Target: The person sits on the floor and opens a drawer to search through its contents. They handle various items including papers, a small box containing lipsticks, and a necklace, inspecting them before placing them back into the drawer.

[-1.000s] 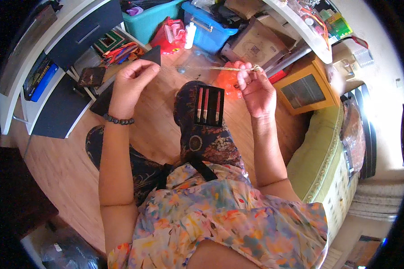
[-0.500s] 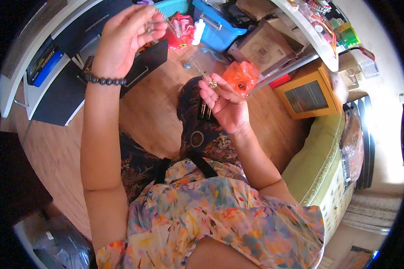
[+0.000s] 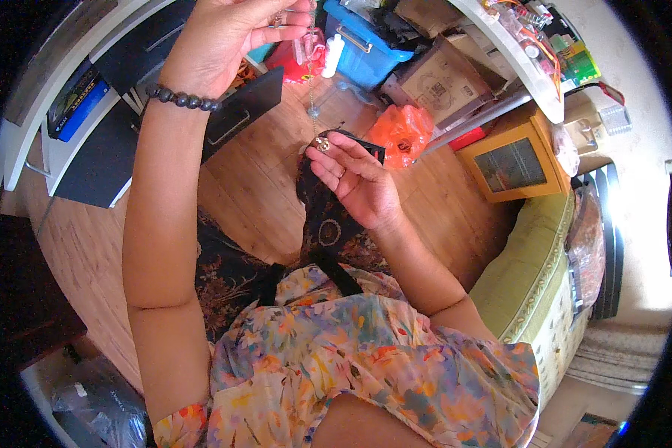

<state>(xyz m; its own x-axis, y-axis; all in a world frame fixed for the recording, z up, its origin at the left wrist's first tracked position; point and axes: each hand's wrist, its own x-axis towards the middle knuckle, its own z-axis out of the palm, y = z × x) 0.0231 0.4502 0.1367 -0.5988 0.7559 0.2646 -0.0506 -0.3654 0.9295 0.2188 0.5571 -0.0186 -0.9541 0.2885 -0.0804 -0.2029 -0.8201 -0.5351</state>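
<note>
My left hand, wearing a dark bead bracelet, is raised at the upper edge, its fingers pinched on the chain of a thin necklace. The chain runs down from there toward my right hand. At the fingertips of that hand sits a small shiny pendant on the chain's lower end. My right palm is turned up, with the fingers fairly straight and a ring on one of them. Part of the left fingertips is cut off by the picture's edge.
Ahead stand a blue plastic bin, a white bottle and a cardboard box. An orange plastic bag is just beyond my right hand. An open dark drawer juts out at left; a green sofa is at right.
My right hand has moved left with the pendant. My left hand has shifted up and slightly right, and the chain now hangs more upright between the hands.
</note>
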